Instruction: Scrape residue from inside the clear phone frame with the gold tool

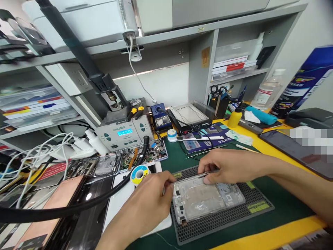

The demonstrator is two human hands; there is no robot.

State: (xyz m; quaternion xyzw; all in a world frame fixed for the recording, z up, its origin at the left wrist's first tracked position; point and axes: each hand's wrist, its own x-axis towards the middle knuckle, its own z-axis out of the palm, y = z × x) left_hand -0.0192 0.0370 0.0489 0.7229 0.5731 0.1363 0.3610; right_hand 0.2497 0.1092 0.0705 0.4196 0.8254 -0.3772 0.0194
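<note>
Left hand (157, 194): fingertips partly hidden; you can't tell how closed this grip is
Right hand (217, 166): your thumb and fingers clamp the phone frame (203, 199)
Frame's place: beneath your right grip, over the mat (197, 227)

L fingers (168, 197), R fingers (211, 178) on phone frame (201, 201), dk mat (208, 225) under

Electronics workshop: rework station (124, 133), circuit parts (154, 150)
</note>
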